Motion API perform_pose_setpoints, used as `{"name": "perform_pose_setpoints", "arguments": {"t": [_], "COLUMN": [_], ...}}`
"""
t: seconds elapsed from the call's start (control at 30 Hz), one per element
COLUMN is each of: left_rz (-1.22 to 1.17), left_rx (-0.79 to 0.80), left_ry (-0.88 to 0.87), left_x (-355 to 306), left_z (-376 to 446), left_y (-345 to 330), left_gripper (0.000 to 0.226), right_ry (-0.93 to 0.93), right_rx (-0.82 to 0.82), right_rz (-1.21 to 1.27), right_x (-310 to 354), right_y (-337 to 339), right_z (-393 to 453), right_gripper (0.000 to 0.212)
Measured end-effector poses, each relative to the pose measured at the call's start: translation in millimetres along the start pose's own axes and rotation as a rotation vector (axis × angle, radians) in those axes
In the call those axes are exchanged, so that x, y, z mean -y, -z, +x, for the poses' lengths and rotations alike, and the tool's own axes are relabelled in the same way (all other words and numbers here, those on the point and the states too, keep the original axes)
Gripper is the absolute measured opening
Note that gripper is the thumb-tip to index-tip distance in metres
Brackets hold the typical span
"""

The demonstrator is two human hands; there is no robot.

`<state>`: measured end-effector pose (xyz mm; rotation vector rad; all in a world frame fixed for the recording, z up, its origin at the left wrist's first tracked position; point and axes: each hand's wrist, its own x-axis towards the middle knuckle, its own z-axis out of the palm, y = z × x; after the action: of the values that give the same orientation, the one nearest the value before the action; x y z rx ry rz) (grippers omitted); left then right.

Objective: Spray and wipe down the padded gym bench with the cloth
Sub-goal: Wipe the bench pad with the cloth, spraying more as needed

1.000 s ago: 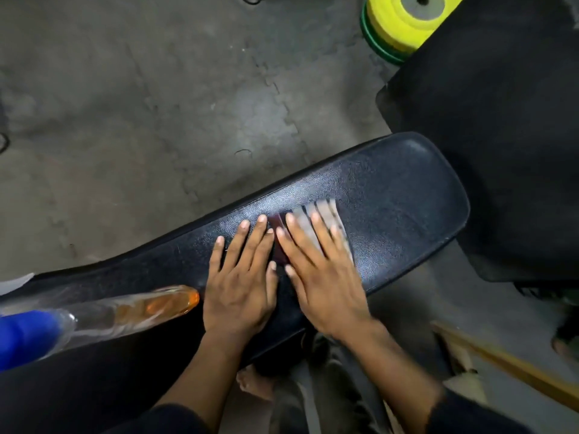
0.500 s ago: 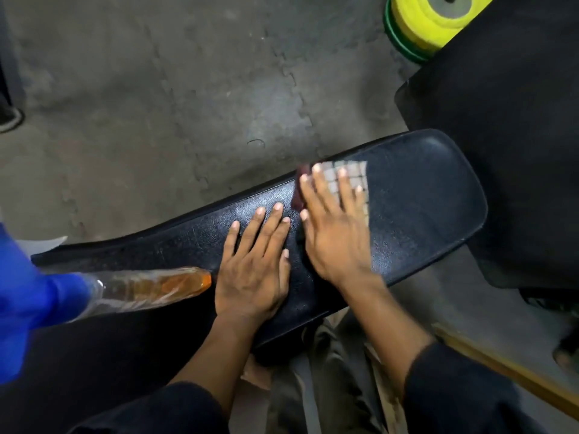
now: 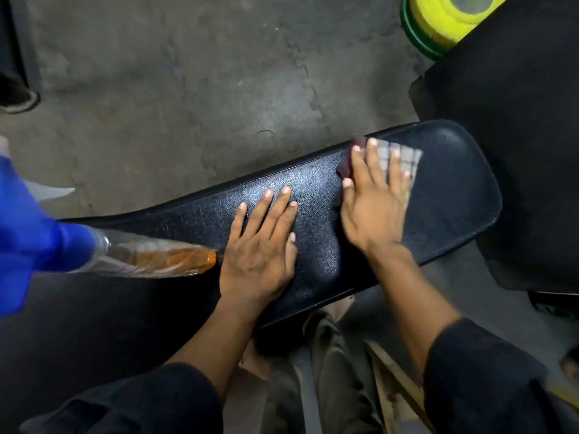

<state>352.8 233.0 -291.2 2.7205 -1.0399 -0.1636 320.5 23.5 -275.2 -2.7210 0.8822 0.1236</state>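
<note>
The black padded bench (image 3: 454, 195) runs from lower left to upper right across the view. My right hand (image 3: 376, 202) lies flat on a checked grey and maroon cloth (image 3: 407, 158), pressing it onto the pad near the far edge. My left hand (image 3: 260, 245) rests flat and bare on the pad's middle, fingers spread. A clear spray bottle (image 3: 150, 258) with orange liquid and a blue head lies on the bench at the left, close to my left hand.
A second black pad (image 3: 517, 136) stands at the right, close to the bench's end. Yellow and green weight plates (image 3: 432, 20) lie at the top right. Grey floor mats (image 3: 188, 89) stretch beyond the bench. A wooden strip (image 3: 398, 383) lies below.
My right hand has slid the cloth away from me and to the right, along the pad toward its far end. My left hand has stayed flat in place.
</note>
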Motion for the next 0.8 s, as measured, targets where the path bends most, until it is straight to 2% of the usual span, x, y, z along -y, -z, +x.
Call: {"name": "perform_pose_setpoints", "arguments": {"t": [0.13, 0.3, 0.37, 0.43, 0.53, 0.6, 0.7, 0.8], "left_rz": [-0.025, -0.102, -0.143, -0.167, -0.201, -0.228, -0.253, -0.264], "left_rx": [0.008, 0.070, 0.113, 0.152, 0.195, 0.198, 0.184, 0.185], "left_ry": [0.008, 0.028, 0.032, 0.035, 0.055, 0.079, 0.153, 0.231], "left_x": [-1, -9, -9, -5, 3, 11, 27, 48], "left_z": [-16, -80, -100, -114, -133, -143, -159, -174], "left_y": [-1, -2, 2, 7, 18, 26, 41, 55], "left_gripper": [0.055, 0.058, 0.058, 0.058, 0.055, 0.053, 0.051, 0.049], "right_ry": [0.290, 0.442, 0.435, 0.351, 0.136, 0.068, 0.201, 0.396], "right_rx": [0.039, 0.074, 0.076, 0.063, 0.004, 0.007, 0.080, 0.125], "right_rz": [-0.061, -0.080, -0.093, -0.062, 0.001, 0.013, -0.023, -0.036], "right_x": [25, -15, -29, -28, 3, 34, 67, 66], "right_y": [-15, -24, -20, -15, -12, -14, -20, -28], "right_z": [-31, -122, -129, -114, -76, -56, -61, -110], "right_gripper": [0.065, 0.070, 0.069, 0.065, 0.061, 0.063, 0.068, 0.070]}}
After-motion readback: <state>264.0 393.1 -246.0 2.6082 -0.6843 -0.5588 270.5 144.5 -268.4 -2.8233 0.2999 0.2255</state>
